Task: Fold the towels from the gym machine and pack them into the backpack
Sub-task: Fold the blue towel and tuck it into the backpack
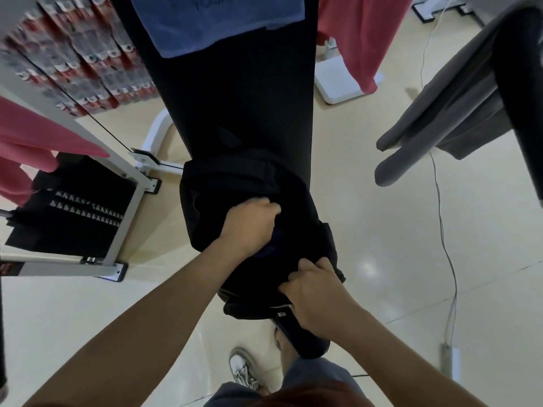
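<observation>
A black backpack (235, 189) rests on the near end of a long black padded bench (235, 89). My left hand (249, 227) presses into its open top, fingers curled over a dark blue towel (271, 245) that barely shows inside. My right hand (314, 292) grips the near rim of the bag's opening. A blue towel (211, 22) lies across the far end of the bench. Pink towels hang at the left (32, 142) and at the far right (361, 33). A grey towel (446, 113) hangs over a dark bar at the right.
A white-framed gym machine (117, 171) with a black weight stack (73, 207) stands to the left. A white base plate (338, 80) sits on the cream floor beyond the bench. A thin cable (440, 207) runs along the floor at right. My shoe (244, 368) is below.
</observation>
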Demonstrator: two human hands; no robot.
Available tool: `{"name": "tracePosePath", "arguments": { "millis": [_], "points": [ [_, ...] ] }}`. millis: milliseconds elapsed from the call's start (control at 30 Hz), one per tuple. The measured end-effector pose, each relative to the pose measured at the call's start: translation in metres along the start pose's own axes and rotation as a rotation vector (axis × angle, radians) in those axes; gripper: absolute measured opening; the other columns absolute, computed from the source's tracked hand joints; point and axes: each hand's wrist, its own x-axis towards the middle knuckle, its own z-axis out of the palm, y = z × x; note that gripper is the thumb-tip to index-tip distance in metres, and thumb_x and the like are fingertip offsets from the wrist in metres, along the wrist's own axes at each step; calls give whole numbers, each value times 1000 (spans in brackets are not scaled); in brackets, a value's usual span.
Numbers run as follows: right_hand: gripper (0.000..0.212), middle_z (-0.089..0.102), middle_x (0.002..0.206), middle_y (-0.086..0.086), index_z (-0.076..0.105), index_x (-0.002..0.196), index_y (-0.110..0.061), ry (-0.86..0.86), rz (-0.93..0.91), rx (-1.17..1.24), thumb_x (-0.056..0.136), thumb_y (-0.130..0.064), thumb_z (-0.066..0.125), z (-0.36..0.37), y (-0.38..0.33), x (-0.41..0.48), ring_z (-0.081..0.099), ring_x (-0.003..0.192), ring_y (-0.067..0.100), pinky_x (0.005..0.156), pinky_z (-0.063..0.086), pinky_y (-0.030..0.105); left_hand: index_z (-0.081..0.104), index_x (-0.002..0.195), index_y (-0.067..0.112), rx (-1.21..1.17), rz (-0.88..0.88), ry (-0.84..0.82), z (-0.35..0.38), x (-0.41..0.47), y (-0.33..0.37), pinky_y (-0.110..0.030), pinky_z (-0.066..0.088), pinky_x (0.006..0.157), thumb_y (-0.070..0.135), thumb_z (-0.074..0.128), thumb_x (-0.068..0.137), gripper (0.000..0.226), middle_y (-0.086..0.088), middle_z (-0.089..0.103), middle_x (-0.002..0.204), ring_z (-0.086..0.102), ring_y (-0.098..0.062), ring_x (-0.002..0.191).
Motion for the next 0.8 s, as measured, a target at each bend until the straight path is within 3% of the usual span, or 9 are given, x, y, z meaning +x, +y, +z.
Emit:
{"name": "tracePosePath", "arguments": {
  "millis": [67, 100, 167, 233, 333, 433, 600, 733, 800],
  "points": [
    [13, 57, 85, -1, 71, 79, -26, 50, 6, -22, 71, -17, 65, 2, 0, 4, 51, 91, 25, 74, 38, 42, 63, 112, 19, 101, 12, 433, -38, -3, -8, -41, 44, 77, 15, 60, 79, 34, -7, 60, 106, 54, -31, 96],
    [12, 55, 82, -1, 71, 71, -26, 76, 18, -27, 63, -17, 70, 2, -1, 5, 52, 86, 25, 69, 41, 41, 57, 122, 23, 149, -67, 469, -55, -2, -19, -44, 38, 87, 21, 62, 77, 45, -7, 56, 116, 50, -32, 105],
    [12, 54, 77, -1, 69, 62, -27, 114, 29, -70, 56, -19, 75, 2, -6, 7, 54, 78, 23, 64, 44, 37, 38, 136, 27, 183, -294, 203, -78, 4, -44, -51, 28, 104, 37, 68, 75, 68, -9, 50, 128, 45, -34, 120],
    [14, 56, 68, -3, 69, 58, -28, 144, 54, -114, 53, -21, 79, 0, -8, 7, 56, 68, 21, 58, 46, 32, 32, 136, 22, 160, -420, -73, -82, 4, -56, -51, 42, 95, 46, 70, 76, 75, -13, 59, 114, 56, -36, 107],
    [25, 53, 56, -2, 63, 51, -22, 172, 143, -144, 43, -11, 84, -8, 0, 7, 52, 49, 19, 39, 36, 26, 43, 120, 14, 78, -383, -11, -87, -12, -49, -36, 47, 61, 42, 59, 86, 47, -11, 64, 84, 62, -34, 76],
    [30, 51, 62, 0, 61, 52, -17, 234, 238, -175, 40, 0, 83, -17, 17, 1, 47, 47, 21, 35, 24, 19, 57, 103, 18, -34, -404, -13, -113, -37, -34, -31, 43, 60, 44, 53, 88, 30, -3, 65, 84, 61, -26, 77],
    [25, 51, 83, 3, 68, 70, -15, 381, 239, -232, 55, 1, 79, -54, 35, -7, 49, 70, 27, 39, 27, 22, 65, 78, 14, -418, -462, -276, -177, -89, -7, -25, 45, 52, 35, 57, 85, 23, -1, 66, 56, 62, -11, 50],
    [23, 52, 102, 9, 68, 82, -11, 400, -16, -241, 65, 4, 71, -92, 36, 26, 48, 94, 32, 45, 39, 29, 63, 90, 9, -1011, -581, -355, -188, -120, 28, -21, 50, 48, 31, 57, 93, 23, -1, 56, 52, 58, -14, 43],
    [20, 52, 111, 12, 70, 85, -9, 359, -131, -226, 69, 1, 70, -102, 33, 41, 50, 103, 33, 59, 50, 33, 60, 100, 7, -1366, -648, -291, -185, -135, 44, -21, 49, 47, 27, 55, 95, 22, -1, 56, 54, 60, -16, 47]
  ]
}}
